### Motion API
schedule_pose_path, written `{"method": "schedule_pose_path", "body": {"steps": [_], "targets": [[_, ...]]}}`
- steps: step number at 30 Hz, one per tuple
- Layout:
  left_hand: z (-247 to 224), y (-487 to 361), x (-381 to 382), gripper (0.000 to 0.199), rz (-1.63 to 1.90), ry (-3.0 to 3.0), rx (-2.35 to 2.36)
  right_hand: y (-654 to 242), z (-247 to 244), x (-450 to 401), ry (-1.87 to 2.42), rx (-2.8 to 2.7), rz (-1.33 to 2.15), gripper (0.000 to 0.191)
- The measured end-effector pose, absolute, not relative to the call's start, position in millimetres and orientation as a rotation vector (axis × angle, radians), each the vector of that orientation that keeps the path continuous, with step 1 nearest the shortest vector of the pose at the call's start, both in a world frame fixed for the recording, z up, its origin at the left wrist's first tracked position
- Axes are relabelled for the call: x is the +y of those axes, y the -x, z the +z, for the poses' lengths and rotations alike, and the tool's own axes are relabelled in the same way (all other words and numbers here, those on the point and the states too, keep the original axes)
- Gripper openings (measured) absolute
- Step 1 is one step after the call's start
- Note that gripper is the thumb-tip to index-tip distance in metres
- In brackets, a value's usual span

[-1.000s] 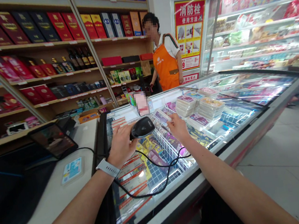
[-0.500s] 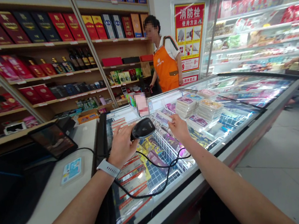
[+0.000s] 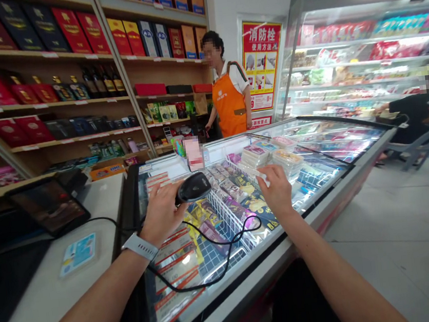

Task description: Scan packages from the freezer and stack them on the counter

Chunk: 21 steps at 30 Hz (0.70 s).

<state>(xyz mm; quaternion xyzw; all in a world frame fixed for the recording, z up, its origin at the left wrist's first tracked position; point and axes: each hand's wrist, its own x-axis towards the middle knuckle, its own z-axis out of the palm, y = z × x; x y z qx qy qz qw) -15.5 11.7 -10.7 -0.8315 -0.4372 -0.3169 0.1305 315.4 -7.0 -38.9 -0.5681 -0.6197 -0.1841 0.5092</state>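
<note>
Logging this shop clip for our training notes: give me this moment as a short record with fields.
left hand: holds a black handheld barcode scanner, its black cable looping below
right hand: pinches a small pale item, too small to identify
below hands: glass-topped chest freezer with a wire basket among packaged goods
beyond: co-worker in an orange apron behind the freezer, beside wooden shelves of boxed goods
</note>
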Motion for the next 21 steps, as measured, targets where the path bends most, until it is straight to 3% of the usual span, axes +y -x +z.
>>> {"method": "schedule_pose_path", "body": {"steps": [9, 21], "targets": [[-12, 16, 13, 0.048, -0.900, 2.416, -1.294, -363, -63, -26, 1.607, -1.498, -0.751, 0.024], [-10, 16, 12, 0.047, -0.918, 2.411, -1.287, -363, -70, -28, 1.713, -1.528, -0.727, 0.026]]}}
